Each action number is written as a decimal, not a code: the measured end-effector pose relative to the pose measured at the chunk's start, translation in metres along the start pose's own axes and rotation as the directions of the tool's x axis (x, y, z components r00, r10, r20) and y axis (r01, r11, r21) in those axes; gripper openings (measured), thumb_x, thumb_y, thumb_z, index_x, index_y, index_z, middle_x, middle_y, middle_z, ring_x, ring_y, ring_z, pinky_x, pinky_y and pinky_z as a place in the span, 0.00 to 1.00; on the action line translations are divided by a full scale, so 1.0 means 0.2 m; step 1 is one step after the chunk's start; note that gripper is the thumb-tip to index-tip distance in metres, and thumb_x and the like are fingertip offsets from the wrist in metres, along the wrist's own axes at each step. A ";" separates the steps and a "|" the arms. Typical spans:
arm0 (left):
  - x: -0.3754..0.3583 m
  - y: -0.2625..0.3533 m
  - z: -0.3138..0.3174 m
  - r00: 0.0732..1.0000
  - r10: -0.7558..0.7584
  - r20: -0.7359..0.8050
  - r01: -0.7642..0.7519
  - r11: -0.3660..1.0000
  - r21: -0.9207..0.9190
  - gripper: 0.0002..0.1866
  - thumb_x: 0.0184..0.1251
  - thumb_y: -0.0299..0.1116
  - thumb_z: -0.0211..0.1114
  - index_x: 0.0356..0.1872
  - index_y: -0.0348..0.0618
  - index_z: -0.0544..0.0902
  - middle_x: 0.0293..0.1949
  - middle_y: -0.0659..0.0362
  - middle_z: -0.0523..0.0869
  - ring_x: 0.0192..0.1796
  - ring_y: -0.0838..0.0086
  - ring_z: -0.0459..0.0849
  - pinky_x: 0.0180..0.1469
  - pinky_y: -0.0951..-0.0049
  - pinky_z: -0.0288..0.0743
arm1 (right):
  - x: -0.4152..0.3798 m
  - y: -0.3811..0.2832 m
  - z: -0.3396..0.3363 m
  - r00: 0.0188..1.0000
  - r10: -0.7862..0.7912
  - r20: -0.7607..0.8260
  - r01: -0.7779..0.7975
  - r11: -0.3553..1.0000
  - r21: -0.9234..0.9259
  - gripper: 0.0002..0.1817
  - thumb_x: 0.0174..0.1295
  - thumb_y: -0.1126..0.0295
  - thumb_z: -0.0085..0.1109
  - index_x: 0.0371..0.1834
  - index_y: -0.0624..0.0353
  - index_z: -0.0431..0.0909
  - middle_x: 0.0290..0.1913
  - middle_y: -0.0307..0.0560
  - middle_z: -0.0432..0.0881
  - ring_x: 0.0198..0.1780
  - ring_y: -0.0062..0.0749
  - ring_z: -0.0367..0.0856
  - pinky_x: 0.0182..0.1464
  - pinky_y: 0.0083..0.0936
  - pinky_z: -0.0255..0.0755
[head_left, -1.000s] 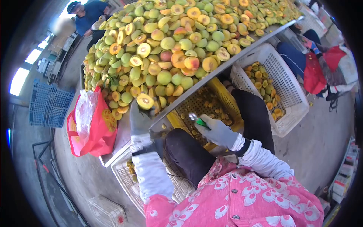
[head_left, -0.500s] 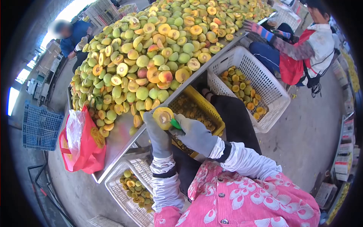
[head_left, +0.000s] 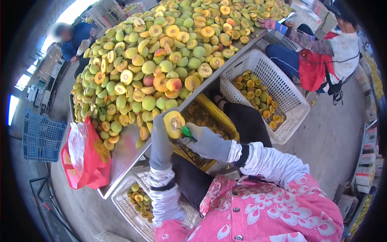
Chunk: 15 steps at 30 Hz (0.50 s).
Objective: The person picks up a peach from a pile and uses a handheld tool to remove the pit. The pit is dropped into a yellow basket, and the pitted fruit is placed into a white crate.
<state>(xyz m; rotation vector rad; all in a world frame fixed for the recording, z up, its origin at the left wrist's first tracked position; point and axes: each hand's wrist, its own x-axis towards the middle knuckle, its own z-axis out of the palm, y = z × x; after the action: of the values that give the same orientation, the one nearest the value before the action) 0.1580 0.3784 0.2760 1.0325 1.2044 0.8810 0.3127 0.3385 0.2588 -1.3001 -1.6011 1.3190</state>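
In a grey glove, my left hand (head_left: pixel 162 141) holds up a peach half (head_left: pixel 174 124), its yellow cut face and pale pit turned towards me. My right hand (head_left: pixel 209 142), gloved the same way, is closed round a small green-handled tool (head_left: pixel 186 132). The tool points at the right edge of the peach half; its working end cannot be made out. Both hands are above the near edge of a metal table (head_left: pixel 128 155). Below them stands a yellow crate (head_left: pixel 219 117) with small fruit pieces or pits in it.
A large heap of halved peaches (head_left: pixel 149 66) covers the table. White crates (head_left: pixel 292 94) with peach halves stand right and front left. A red bag (head_left: pixel 94 163) hangs at the table's left corner, near a blue crate (head_left: pixel 40 137). Co-workers sit at right (head_left: pixel 342 52) and far left (head_left: pixel 76 40).
My hands have shifted slightly left, still holding the peach half and the green tool. The pit shows more clearly. The right co-worker's hand has moved left and up, onto the heap.
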 end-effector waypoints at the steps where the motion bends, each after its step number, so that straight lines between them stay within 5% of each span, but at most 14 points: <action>1: -0.01 -0.01 0.09 0.947 0.292 -0.135 -0.289 0.956 0.041 0.31 0.79 0.55 0.45 0.50 0.32 0.81 0.40 0.56 0.84 0.42 0.74 0.81 0.47 0.74 0.75 | 0.00 -0.06 -0.01 0.996 0.081 0.036 -0.086 0.981 0.175 0.13 0.69 0.65 0.56 0.50 0.59 0.72 0.30 0.55 0.82 0.27 0.41 0.83 0.32 0.35 0.74; 2: -0.01 -0.02 0.15 0.794 0.552 -0.254 -0.541 0.833 0.117 0.27 0.79 0.51 0.49 0.53 0.32 0.79 0.45 0.56 0.82 0.44 0.75 0.79 0.50 0.73 0.74 | 0.02 -0.02 0.02 0.996 0.081 0.033 -0.086 0.982 0.171 0.13 0.69 0.65 0.56 0.50 0.59 0.72 0.30 0.55 0.82 0.27 0.41 0.83 0.32 0.35 0.74; 4: 0.01 -0.06 0.15 0.805 0.499 -0.320 -0.512 0.858 0.051 0.24 0.79 0.47 0.50 0.52 0.32 0.80 0.51 0.54 0.79 0.49 0.75 0.77 0.51 0.74 0.72 | 0.03 0.08 0.11 0.998 -0.045 -0.043 0.049 0.993 0.108 0.16 0.70 0.58 0.54 0.48 0.61 0.71 0.35 0.66 0.82 0.40 0.66 0.81 0.40 0.48 0.75; 6: 0.05 -0.08 0.16 0.814 0.362 -0.455 -0.421 0.906 -0.032 0.22 0.79 0.45 0.50 0.50 0.32 0.80 0.46 0.52 0.82 0.45 0.74 0.79 0.49 0.75 0.74 | 0.05 0.09 0.10 0.999 -0.032 -0.028 0.035 0.995 0.093 0.16 0.70 0.58 0.53 0.47 0.62 0.71 0.37 0.68 0.81 0.43 0.69 0.79 0.43 0.49 0.74; 9: 0.04 -0.08 0.14 0.887 0.242 -0.394 -0.329 0.928 -0.172 0.22 0.79 0.44 0.50 0.43 0.32 0.81 0.34 0.54 0.85 0.35 0.75 0.81 0.42 0.76 0.74 | 0.06 0.06 0.06 0.999 -0.034 0.018 0.035 0.998 -0.048 0.17 0.72 0.56 0.52 0.46 0.61 0.71 0.31 0.60 0.81 0.34 0.59 0.83 0.37 0.46 0.76; 11: 0.03 -0.07 0.09 0.926 0.156 -0.345 -0.250 0.936 -0.248 0.22 0.79 0.44 0.50 0.40 0.32 0.81 0.30 0.55 0.86 0.31 0.75 0.80 0.39 0.77 0.74 | 0.04 -0.08 0.00 0.853 0.341 0.395 -0.454 0.858 0.240 0.17 0.73 0.52 0.51 0.41 0.57 0.70 0.25 0.44 0.76 0.22 0.36 0.78 0.27 0.38 0.75; 12: 0.03 -0.06 0.08 0.938 0.130 -0.321 -0.199 0.961 -0.193 0.25 0.79 0.48 0.50 0.42 0.32 0.81 0.30 0.53 0.86 0.32 0.74 0.81 0.38 0.76 0.75 | 0.04 -0.07 0.00 0.851 0.342 0.398 -0.457 0.856 0.242 0.17 0.73 0.52 0.51 0.41 0.57 0.70 0.25 0.44 0.76 0.22 0.36 0.78 0.27 0.38 0.75; 14: 0.07 -0.07 0.05 0.953 0.100 -0.287 -0.144 0.980 -0.135 0.27 0.79 0.51 0.49 0.43 0.31 0.82 0.29 0.51 0.86 0.32 0.73 0.82 0.38 0.76 0.75 | 0.04 -0.05 0.01 0.750 0.203 0.630 -0.616 0.561 0.553 0.17 0.74 0.50 0.50 0.38 0.52 0.69 0.23 0.33 0.68 0.18 0.17 0.66 0.20 0.25 0.68; 15: 0.10 -0.11 0.03 0.943 0.119 -0.310 -0.143 0.988 -0.055 0.28 0.79 0.52 0.49 0.44 0.31 0.82 0.29 0.51 0.86 0.31 0.73 0.82 0.37 0.76 0.75 | 0.04 -0.05 0.00 0.716 0.147 0.683 -0.662 0.454 0.596 0.17 0.74 0.50 0.51 0.36 0.51 0.68 0.22 0.30 0.66 0.16 0.16 0.59 0.19 0.20 0.62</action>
<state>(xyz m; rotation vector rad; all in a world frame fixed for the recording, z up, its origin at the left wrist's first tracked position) 0.1680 0.3887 0.2495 0.9447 1.3578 1.2174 0.3073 0.3452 0.2670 -0.7220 -0.6502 2.5559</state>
